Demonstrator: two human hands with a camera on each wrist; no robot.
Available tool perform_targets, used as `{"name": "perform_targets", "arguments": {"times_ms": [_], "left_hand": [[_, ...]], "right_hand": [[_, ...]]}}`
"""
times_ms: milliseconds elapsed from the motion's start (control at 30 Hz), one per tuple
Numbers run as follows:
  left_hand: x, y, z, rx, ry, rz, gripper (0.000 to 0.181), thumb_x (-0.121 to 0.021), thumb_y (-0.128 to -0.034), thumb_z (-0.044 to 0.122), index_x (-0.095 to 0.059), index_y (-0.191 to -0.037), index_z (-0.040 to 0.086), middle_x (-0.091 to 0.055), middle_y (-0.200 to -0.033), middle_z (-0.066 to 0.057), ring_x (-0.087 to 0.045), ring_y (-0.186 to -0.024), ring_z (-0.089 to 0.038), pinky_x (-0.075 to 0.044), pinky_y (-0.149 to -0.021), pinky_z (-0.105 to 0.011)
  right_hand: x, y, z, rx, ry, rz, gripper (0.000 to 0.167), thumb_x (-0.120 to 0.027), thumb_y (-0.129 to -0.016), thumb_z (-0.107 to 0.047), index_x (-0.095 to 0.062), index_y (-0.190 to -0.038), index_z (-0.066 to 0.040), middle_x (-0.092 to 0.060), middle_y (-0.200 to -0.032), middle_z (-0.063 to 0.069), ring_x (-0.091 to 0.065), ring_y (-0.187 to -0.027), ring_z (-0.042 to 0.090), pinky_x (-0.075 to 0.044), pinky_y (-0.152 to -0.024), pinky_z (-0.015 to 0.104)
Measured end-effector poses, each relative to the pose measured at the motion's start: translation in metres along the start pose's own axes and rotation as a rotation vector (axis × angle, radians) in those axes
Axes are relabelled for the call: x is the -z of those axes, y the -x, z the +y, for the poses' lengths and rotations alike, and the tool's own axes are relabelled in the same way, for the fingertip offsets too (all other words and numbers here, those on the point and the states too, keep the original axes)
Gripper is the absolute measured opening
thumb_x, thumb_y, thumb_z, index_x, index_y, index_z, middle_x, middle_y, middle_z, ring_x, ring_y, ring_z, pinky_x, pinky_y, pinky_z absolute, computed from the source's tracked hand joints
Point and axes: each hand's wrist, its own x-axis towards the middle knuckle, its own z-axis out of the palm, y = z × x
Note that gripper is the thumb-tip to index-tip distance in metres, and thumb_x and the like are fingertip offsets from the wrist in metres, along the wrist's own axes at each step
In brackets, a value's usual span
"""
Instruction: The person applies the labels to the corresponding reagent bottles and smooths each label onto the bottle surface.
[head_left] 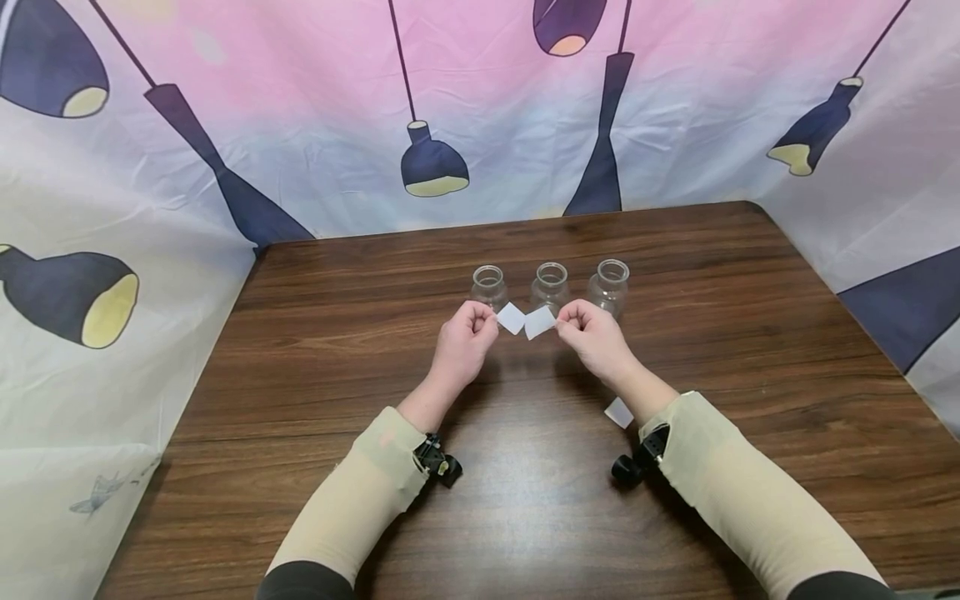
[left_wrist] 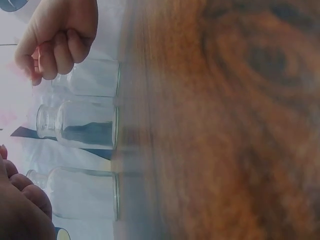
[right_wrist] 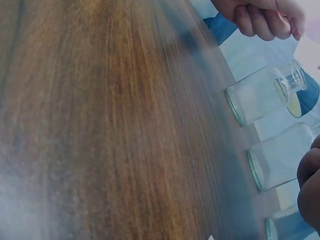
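In the head view my left hand [head_left: 463,340] pinches a small white paper piece [head_left: 512,318] by its edge. My right hand [head_left: 595,337] pinches a second white paper piece [head_left: 539,322], and the two pieces meet or nearly meet at their corners. Behind them three clear glass jars stand upright in a row: a left jar [head_left: 489,284], a middle jar [head_left: 551,282] and a right jar [head_left: 609,282]. The papers and hands cover parts of the jars. Both hands are held above the table, fingers curled, as the wrist views also show.
A third white paper piece [head_left: 618,412] lies on the brown wooden table [head_left: 360,333], beside my right wrist. A cloth backdrop [head_left: 337,125] printed with lamps hangs behind the table and at its sides.
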Motion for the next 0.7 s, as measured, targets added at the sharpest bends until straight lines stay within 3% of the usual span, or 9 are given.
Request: {"name": "perform_targets", "arguments": {"times_ms": [233,700], "left_hand": [[0.003,0.001,0.001,0.002,-0.003,0.015,0.004,-0.055,-0.0867,0.009,-0.055,-0.085,0.006,-0.049,-0.063,0.003,-0.042,-0.055,-0.01,-0.033,-0.05,-0.022],[0.005,0.0,-0.003,0.023,0.009,0.041,0.005,-0.054,-0.0867,0.009,-0.055,-0.085,0.005,-0.048,-0.062,0.004,-0.041,-0.054,-0.008,-0.032,-0.049,-0.022]], "right_hand": [[0.003,-0.011,0.032,-0.017,0.011,0.008,0.004,-0.058,-0.084,0.0,-0.055,-0.084,0.004,-0.047,-0.063,-0.003,-0.041,-0.058,0.006,-0.034,-0.053,0.02],[0.01,-0.01,0.04,-0.001,0.046,0.023,0.003,-0.057,-0.083,-0.003,-0.056,-0.083,0.0,-0.048,-0.063,-0.003,-0.042,-0.057,0.008,-0.034,-0.052,0.022]]}}
